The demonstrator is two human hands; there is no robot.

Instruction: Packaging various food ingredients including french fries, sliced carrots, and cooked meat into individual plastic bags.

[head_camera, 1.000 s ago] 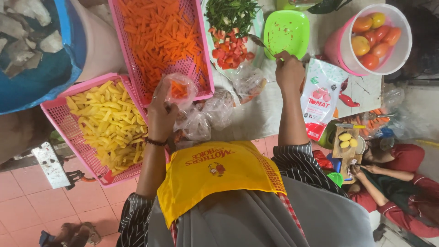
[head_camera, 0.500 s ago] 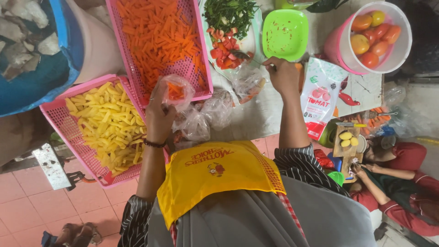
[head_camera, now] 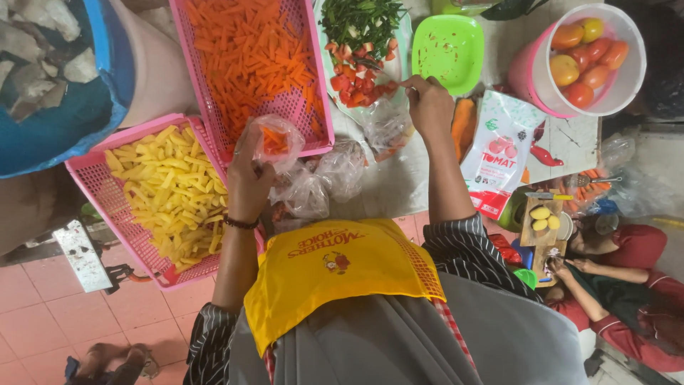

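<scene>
While the left hand (head_camera: 249, 175) grips a small clear plastic bag (head_camera: 276, 142) holding a few carrot sticks, the bag hangs just above the near edge of the pink basket of carrot sticks (head_camera: 251, 60). Left of that hand lies a second pink basket of yellow sticks (head_camera: 167, 196); to its right, more crumpled clear bags (head_camera: 320, 182). The right hand (head_camera: 429, 107) is closed in a pinch over the plate of chopped red chillies and greens (head_camera: 360, 50), fingertips touching the red pieces. Just beyond it sits a green bowl (head_camera: 449, 50), with a tub of tomatoes (head_camera: 584, 57) further right.
</scene>
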